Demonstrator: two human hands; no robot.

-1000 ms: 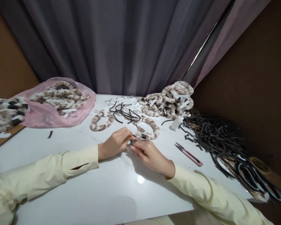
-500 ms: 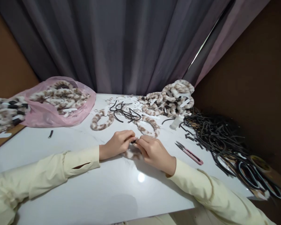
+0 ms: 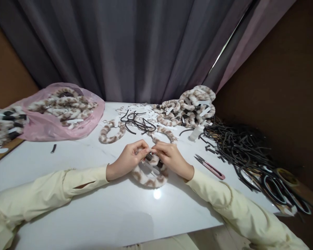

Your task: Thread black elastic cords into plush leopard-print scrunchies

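A brown-and-white furry loop [image 3: 149,181] rests on the table between my hands, with a white tag [image 3: 152,169] across its middle. Dark bands show on its upper part. My left hand [image 3: 127,159] is closed at the loop's upper left, thumb and index finger pinched. Opposite it, my right hand [image 3: 174,160] pinches at the loop's top, its fingertips almost meeting the left ones. What exactly lies between the fingertips is small and mostly hidden. Just beyond my hands lies another furry loop [image 3: 168,133], partly covered by my right hand.
Pink-handled thread snips [image 3: 210,166] lie right of my hands, near a small clear bottle [image 3: 197,133] and a heap of black cords [image 3: 232,146]. Furry loops are piled [image 3: 195,104] at the back right. More fill a pink plastic bag [image 3: 94,118] at left. Loose black cords [image 3: 137,122] lie centrally.
The furry loop now shows fully below my hands, its white tag and dark bands exposed. My fingertips have shifted slightly upward and stay close together. The view has moved a little.
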